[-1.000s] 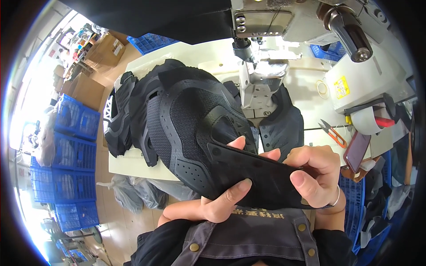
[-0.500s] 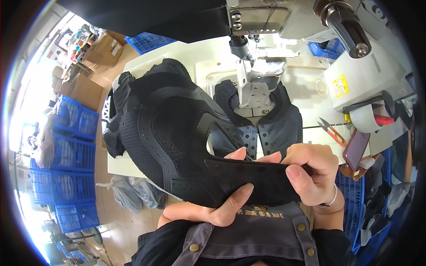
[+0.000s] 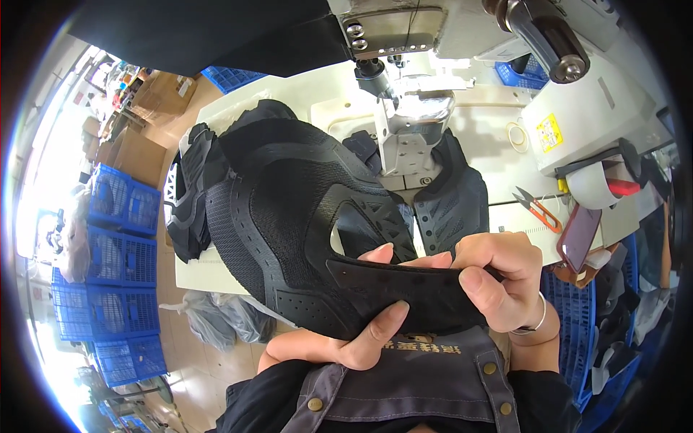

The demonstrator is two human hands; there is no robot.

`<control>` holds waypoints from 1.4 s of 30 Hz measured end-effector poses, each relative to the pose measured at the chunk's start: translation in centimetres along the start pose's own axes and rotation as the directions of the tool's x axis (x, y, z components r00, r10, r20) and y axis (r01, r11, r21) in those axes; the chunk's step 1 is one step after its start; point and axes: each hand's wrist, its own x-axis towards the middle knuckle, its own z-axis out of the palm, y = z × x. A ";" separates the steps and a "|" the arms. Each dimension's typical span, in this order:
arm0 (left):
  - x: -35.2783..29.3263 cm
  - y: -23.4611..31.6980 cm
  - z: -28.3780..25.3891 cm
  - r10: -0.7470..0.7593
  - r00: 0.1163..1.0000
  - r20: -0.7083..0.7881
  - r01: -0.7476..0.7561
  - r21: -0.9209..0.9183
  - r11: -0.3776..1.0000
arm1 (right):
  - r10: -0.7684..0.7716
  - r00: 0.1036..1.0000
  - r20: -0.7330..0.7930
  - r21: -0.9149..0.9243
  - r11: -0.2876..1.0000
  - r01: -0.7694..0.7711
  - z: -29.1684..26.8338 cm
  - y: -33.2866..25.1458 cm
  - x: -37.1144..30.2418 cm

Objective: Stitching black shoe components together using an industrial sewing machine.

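Note:
A black shoe upper (image 3: 278,206), with mesh and smooth overlay panels, is held up in front of me above the table edge. My left hand (image 3: 369,343) grips its near edge, thumb on the facing side and fingertips showing over the top. Around the right end of the same edge, my right hand (image 3: 503,278) is closed, with thumb and bent fingers pinching it. Behind it, another dark upper piece (image 3: 456,193) lies on the sewing machine (image 3: 415,137) bed, partly hidden. More black uppers (image 3: 191,202) are piled at the left of the table.
Orange-handled thread snips (image 3: 543,213) and a dark red phone (image 3: 580,239) lie at the right. Blue crates (image 3: 119,252) stand on the floor at left, with grey plastic bags (image 3: 216,317) nearer. Another blue crate (image 3: 570,325) holding dark pieces is at right.
The held upper has tilted slightly, showing more of its perforated side panel and covering more of the piece behind. Both hands keep their grip. The whole view has shifted a little.

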 end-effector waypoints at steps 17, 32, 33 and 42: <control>0.2 -0.2 -1.3 0.049 0.991 -0.123 -0.037 0.093 0.995 | -0.157 0.986 -0.053 -0.122 0.981 0.149 3.6 2.5 -2.1; 0.3 0.4 -3.5 0.032 0.974 -0.224 -0.010 0.101 0.995 | 0.276 0.961 0.010 0.068 0.959 -0.276 0.9 3.2 -3.4; 0.4 0.4 -3.5 0.000 0.973 -0.232 0.015 0.062 0.998 | 0.268 0.963 0.011 0.066 0.961 -0.268 0.9 3.5 -3.5; 0.0 0.9 -3.0 -0.010 0.919 -0.393 0.024 0.031 0.999 | 0.084 0.902 -0.424 -0.248 0.947 -0.205 -2.5 5.5 0.6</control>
